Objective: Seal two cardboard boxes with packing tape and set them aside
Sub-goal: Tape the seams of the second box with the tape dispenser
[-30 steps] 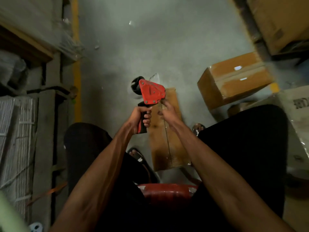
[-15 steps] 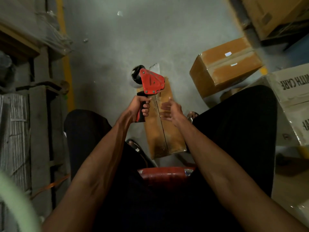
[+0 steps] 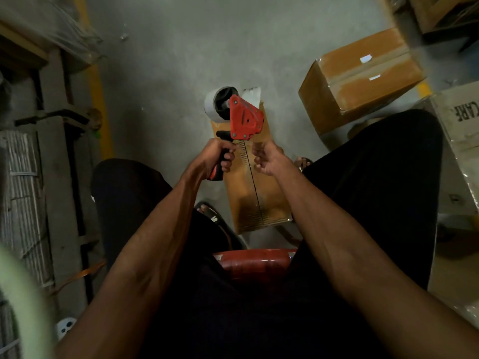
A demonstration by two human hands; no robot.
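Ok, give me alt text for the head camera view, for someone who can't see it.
A seated person's left hand grips a red tape dispenser over a cardboard box on the floor between their knees, while the right hand hovers, fingers curled, at its front edge. A taped box lies on the concrete to the right.

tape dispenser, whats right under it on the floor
A flat brown cardboard box lies on the concrete floor below the red tape dispenser. The dispenser and both hands cover its far end; what is under the box cannot be seen.
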